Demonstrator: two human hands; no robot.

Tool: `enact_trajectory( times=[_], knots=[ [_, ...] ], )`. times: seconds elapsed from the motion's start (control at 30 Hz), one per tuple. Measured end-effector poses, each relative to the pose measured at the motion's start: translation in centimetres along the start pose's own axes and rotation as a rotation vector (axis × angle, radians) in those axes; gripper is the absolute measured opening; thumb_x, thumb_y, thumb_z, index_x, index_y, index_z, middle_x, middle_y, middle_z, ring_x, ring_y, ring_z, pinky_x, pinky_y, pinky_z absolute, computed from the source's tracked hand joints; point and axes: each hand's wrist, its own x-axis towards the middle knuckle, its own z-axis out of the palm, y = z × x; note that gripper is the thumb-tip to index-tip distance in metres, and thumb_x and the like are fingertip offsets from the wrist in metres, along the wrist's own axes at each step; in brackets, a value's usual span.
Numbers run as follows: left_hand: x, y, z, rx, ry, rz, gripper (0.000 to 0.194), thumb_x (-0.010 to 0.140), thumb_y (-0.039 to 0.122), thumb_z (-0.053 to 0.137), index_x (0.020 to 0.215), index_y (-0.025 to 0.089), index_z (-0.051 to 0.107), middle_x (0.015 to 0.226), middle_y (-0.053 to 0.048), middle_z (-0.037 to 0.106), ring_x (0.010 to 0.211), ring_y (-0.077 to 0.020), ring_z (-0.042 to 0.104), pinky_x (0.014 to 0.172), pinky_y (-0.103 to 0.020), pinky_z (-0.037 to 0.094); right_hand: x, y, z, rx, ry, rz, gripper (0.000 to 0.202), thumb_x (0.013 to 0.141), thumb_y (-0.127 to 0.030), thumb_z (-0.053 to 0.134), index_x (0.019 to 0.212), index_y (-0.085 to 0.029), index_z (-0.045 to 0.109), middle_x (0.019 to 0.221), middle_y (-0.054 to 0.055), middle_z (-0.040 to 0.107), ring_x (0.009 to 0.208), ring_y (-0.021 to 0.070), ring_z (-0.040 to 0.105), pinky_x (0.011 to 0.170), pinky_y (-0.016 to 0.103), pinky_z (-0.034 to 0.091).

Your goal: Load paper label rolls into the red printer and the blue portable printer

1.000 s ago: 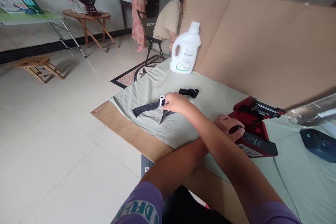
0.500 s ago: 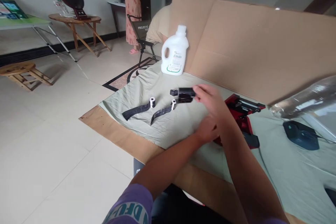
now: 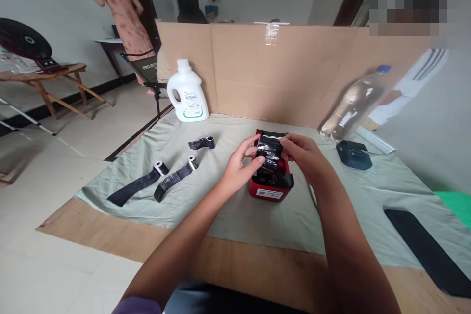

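Observation:
My left hand and my right hand meet at a red-and-black machine that looks like a small label printer with its lid up. Between them is a shiny black ribbon roll, held over the machine's open middle. The left thumb and fingers grip its left side; the right fingers pinch its upper right edge. To the left, a small black roll lies with a short tail. Two more partly unrolled black ribbon rolls, one and another, rest nearer the front with white-rimmed cores.
A white jug stands at the back left before a cardboard panel. A large clear bottle, a dark box-shaped device and a black phone-like slab are on the right. One person stands back left; another is behind the panel, right.
The view has swung right. My right hand has moved from the ribbon rolls to the machine, where both hands now hold black ribbon. A third small roll now lies on the cloth.

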Motion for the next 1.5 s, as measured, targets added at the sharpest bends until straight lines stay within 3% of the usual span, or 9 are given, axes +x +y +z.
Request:
enact_trajectory(
  times=[0.2,0.47,0.57,0.77,0.87,1.0,1.13,1.33,1.5],
  knots=[
    [2.2,1.1,2.2,-0.114,0.055,-0.216,0.055,0.075,0.050,0.082,0.114,0.019,0.059,0.074,0.001,0.072,0.060,-0.0136,0.065,0.058,-0.025,0.054,-0.2,-0.1,-1.4,-0.057,-0.072,0.009,0.027,0.087,-0.043,0.063,0.077,-0.018,0.062,0.060,-0.003,0.052,0.057,0.0100,0.046,0.053,0.024,0.036],
    [0.5,0.5,3.1,-0.105,0.186,-0.193,0.040,0.076,0.043,0.082,0.099,0.018,0.061,0.060,0.004,0.066,0.053,-0.0106,0.060,0.054,-0.021,0.050,-0.7,-0.2,-2.0,-0.171,-0.355,-0.069,0.021,0.082,-0.026,0.066,0.100,-0.018,0.071,0.089,0.003,0.072,0.080,0.0177,0.065,0.069,0.028,0.050],
    [-0.5,0.4,2.9,-0.070,0.221,-0.166,0.037,0.081,0.039,0.078,0.105,0.019,0.059,0.061,0.005,0.064,0.058,-0.0116,0.063,0.060,-0.022,0.051,-0.5,-0.3,-1.8,-0.209,-0.368,-0.135,0.022,0.083,-0.023,0.064,0.102,-0.018,0.072,0.093,0.003,0.073,0.085,0.0189,0.067,0.074,0.029,0.052],
    [-4.3,-1.1,1.9,0.201,0.284,-0.039,0.036,0.089,0.032,0.071,0.120,0.020,0.057,0.073,0.002,0.069,0.062,-0.0113,0.064,0.060,-0.022,0.051,0.3,0.5,-3.3,-0.317,-0.227,-0.184,0.033,0.086,-0.019,0.058,0.117,-0.021,0.070,0.110,0.004,0.074,0.090,0.0204,0.068,0.078,0.032,0.053],
    [-5.9,-2.1,2.2,0.354,0.193,0.118,0.028,0.091,0.025,0.067,0.117,0.020,0.060,0.064,0.005,0.066,0.052,-0.0092,0.060,0.055,-0.020,0.050,0.4,1.2,-3.7,-0.542,-0.274,-0.172,0.035,0.087,-0.016,0.057,0.120,-0.021,0.068,0.113,0.005,0.073,0.093,0.0214,0.067,0.082,0.033,0.051],
    [-6.8,-2.7,3.4,0.578,0.095,0.378,0.023,0.090,0.015,0.061,0.113,0.020,0.064,0.078,0.000,0.074,0.060,-0.0110,0.067,0.061,-0.021,0.054,0.5,2.4,-2.5,-0.861,-0.385,-0.125,0.037,0.087,-0.006,0.052,0.116,-0.021,0.069,0.117,0.007,0.072,0.107,0.0240,0.063,0.091,0.034,0.045],
    [-6.7,-2.5,4.0,0.727,0.056,0.544,0.019,0.085,0.011,0.058,0.101,0.018,0.065,0.078,-0.004,0.073,0.064,-0.0160,0.066,0.060,-0.027,0.053,1.3,4.2,-0.8,-1.141,-0.325,-0.116,0.037,0.086,-0.004,0.051,0.112,-0.020,0.070,0.110,0.010,0.073,0.111,0.0281,0.058,0.095,0.038,0.038],
    [-5.8,-2.3,2.7,0.827,0.010,0.546,0.029,0.078,0.012,0.054,0.104,0.019,0.065,0.077,-0.006,0.068,0.068,-0.0198,0.060,0.061,-0.033,0.049,2.3,5.5,-0.4,-1.190,-0.273,-0.095,0.039,0.084,-0.007,0.052,0.114,-0.020,0.071,0.112,0.011,0.073,0.113,0.0299,0.054,0.091,0.037,0.034],
    [-5.3,-2.8,2.4,0.930,0.040,0.524,0.020,0.079,0.009,0.059,0.092,0.021,0.068,0.078,-0.005,0.066,0.072,-0.0181,0.059,0.067,-0.031,0.050,2.8,5.6,0.4,-1.237,-0.265,-0.042,0.043,0.081,-0.005,0.052,0.117,-0.020,0.071,0.111,0.012,0.073,0.117,0.0312,0.052,0.093,0.039,0.031]
  ],
)
